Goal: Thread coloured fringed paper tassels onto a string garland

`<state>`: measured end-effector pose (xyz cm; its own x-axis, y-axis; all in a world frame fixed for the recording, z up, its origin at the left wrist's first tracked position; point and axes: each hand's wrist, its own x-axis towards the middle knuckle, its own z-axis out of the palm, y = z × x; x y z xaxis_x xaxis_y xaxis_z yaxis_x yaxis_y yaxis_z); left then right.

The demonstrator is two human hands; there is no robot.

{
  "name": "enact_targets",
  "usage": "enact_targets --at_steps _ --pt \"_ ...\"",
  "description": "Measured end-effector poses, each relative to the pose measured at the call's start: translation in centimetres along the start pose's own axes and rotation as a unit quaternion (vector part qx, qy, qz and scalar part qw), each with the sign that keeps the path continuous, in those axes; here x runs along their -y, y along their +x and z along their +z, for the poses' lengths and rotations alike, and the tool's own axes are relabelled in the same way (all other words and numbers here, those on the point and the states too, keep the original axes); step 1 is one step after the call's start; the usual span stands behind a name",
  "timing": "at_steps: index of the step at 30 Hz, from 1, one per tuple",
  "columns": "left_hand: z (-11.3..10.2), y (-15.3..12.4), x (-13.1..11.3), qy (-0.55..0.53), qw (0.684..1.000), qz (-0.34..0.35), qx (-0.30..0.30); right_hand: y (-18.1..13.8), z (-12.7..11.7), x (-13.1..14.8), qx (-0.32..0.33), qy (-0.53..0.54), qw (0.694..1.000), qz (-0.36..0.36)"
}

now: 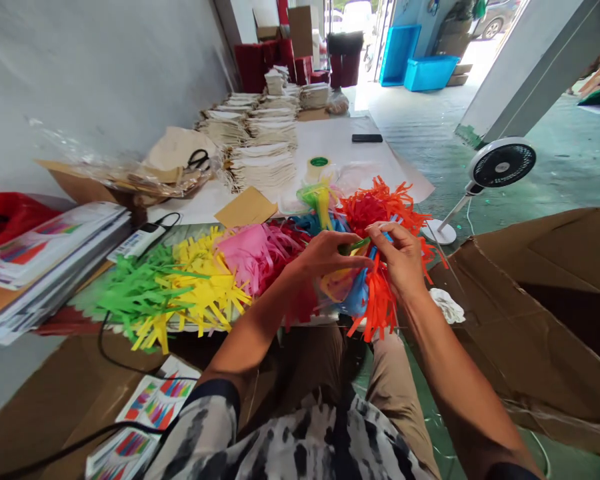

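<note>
My left hand (333, 253) is closed round a green tissue-paper tassel (355, 245), thumb and fingers reaching towards the right. Close beside it, my right hand (399, 257) pinches the top of a blue tassel (360, 290); the fingertips partly hide what they grip. Orange fringe (383, 300) hangs below the right hand, and a pile of red-orange fringe (380, 207) lies just behind. To the left of my hands lie fringed bunches in pink (250, 253), yellow (210, 280) and green (137, 283). A lime-yellow tassel (321, 200) rests beyond the left hand.
Stacks of cream bundles (263, 153) fill the table's far left. A tape roll (319, 167), phone (367, 139), brown card (246, 207) and black scissors (198, 159) lie about. Printed packets (55, 253) stand left. A fan (500, 163) and open carton (545, 280) are at right.
</note>
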<state>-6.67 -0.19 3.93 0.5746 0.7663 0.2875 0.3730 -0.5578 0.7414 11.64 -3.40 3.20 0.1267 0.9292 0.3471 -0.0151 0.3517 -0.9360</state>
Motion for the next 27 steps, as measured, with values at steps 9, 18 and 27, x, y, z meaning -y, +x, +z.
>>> enact_targets --at_steps 9,18,27 --pt "-2.0 -1.7 -3.3 0.227 0.973 0.044 -0.018 -2.3 0.6 3.2 -0.006 -0.050 0.999 -0.008" --pt "-6.0 -2.9 -2.3 0.362 0.919 -0.085 0.130 -7.2 -0.2 -1.7 0.014 -0.021 0.991 0.130" --pt "-0.1 6.1 -1.7 0.239 0.961 0.113 0.086 -9.9 -2.8 -5.5 -0.005 -0.095 0.987 0.132"
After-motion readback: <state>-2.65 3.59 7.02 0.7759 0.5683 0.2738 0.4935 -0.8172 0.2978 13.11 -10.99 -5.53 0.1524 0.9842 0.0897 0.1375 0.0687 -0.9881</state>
